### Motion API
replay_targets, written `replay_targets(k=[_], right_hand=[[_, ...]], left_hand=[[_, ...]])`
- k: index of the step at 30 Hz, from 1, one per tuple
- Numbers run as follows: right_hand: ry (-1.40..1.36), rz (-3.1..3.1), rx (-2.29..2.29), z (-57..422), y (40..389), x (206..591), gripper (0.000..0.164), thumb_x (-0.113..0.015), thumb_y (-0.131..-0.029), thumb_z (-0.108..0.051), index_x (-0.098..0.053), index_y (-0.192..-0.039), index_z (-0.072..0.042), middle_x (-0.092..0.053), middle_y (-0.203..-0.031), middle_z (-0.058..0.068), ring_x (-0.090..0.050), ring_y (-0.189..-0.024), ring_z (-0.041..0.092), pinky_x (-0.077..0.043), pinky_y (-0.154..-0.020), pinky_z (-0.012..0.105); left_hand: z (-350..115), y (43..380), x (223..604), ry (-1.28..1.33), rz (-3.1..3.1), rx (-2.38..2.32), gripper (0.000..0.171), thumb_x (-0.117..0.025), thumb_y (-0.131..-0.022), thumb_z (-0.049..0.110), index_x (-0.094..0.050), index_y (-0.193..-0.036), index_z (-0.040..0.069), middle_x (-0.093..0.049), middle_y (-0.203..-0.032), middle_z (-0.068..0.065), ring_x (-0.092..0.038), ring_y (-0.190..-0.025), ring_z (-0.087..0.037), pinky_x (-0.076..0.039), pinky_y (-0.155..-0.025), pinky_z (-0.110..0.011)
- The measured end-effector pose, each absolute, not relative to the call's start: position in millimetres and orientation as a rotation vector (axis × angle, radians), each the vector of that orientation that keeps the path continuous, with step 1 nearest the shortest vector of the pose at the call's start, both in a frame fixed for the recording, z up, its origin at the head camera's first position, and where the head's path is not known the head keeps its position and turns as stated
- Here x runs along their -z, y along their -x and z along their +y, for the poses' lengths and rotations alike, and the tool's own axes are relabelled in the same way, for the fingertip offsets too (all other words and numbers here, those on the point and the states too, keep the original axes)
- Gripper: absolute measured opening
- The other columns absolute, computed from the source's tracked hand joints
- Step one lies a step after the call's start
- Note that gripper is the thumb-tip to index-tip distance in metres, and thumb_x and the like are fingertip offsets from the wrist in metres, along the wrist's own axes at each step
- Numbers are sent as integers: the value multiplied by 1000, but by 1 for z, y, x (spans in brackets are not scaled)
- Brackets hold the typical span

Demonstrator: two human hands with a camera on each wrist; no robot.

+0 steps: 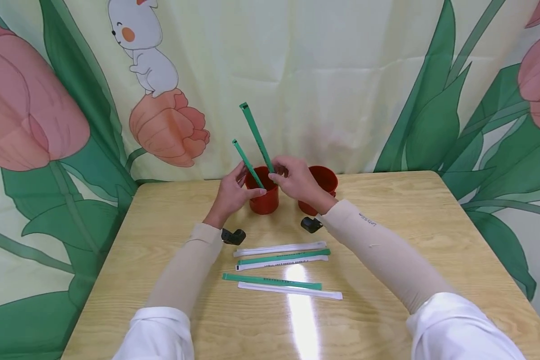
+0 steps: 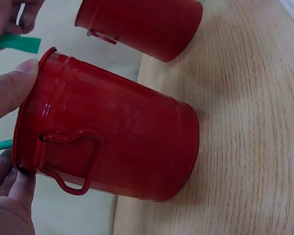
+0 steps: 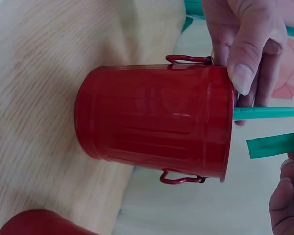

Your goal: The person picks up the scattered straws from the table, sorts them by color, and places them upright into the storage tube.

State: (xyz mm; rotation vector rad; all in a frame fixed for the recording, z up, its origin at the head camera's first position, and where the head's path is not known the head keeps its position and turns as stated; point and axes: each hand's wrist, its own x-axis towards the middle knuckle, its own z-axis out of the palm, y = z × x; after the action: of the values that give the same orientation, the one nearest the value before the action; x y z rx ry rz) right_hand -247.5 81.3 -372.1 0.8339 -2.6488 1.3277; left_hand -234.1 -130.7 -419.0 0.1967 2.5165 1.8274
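Observation:
A red metal bucket (image 1: 264, 204) with small side handles stands upright near the table's back edge. My left hand (image 1: 234, 195) grips its rim, the thumb on the near side and the fingers at the far side. One green paper-wrapped straw (image 1: 245, 159) leans out of this bucket; its lower end is hidden inside. Just beyond the rim, my right hand (image 1: 299, 180) pinches a second green wrapped straw (image 1: 254, 131) close to its lower end. That end hangs free of the bucket in the right wrist view.
A second red bucket (image 1: 326, 181) stands to the right, partly behind my right hand. Nearer on the wooden table (image 1: 369, 315) lie several wrapped straws, among them a white straw (image 1: 279, 248) and a green straw (image 1: 272, 281). A printed curtain (image 1: 324, 90) hangs behind.

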Motion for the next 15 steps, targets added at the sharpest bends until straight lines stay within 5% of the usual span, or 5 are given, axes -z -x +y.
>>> replay_targets(k=[15], right_hand=[[-805, -2732, -1289, 72, 258, 383, 14, -69, -101, -17, -69, -111, -6, -75, -98, 11, -60, -90, 25, -54, -81, 38]], left_hand=[[-131, 234, 423, -225, 2511, -1848, 94, -84, -88, 13, -30, -165, 15, -42, -167, -12, -37, -157, -29, -34, -127, -47]])
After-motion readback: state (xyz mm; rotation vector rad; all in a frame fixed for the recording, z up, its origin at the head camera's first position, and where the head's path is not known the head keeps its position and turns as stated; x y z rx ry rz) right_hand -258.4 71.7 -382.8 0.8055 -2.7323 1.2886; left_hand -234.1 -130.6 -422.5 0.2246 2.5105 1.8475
